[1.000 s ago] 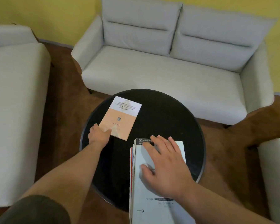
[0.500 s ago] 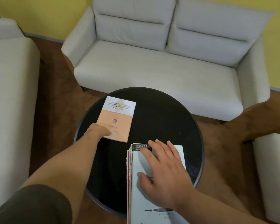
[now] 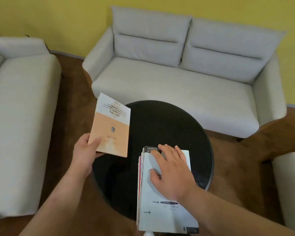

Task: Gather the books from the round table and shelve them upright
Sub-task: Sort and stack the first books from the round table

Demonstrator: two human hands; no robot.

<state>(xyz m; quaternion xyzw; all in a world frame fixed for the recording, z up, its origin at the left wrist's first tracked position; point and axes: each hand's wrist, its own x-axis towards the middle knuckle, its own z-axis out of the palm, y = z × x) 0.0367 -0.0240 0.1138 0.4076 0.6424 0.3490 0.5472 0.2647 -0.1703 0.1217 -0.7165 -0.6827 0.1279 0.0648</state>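
Peach-covered book [image 3: 109, 132] is pinched in my left hand [image 3: 85, 154] above the bench [image 3: 160, 120] at its left edge; my right hand [image 3: 170, 169] lies spread flat on the stack [image 3: 160, 210] at the near edge. Gathering looks nearly done; shelving remains.

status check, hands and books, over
Left hand grips orange book, held above round table. Right hand flat on stack of books. Nothing blocking between them.

Soft even indoor light, faint shadows, slight blur, wide-angle edge bending.
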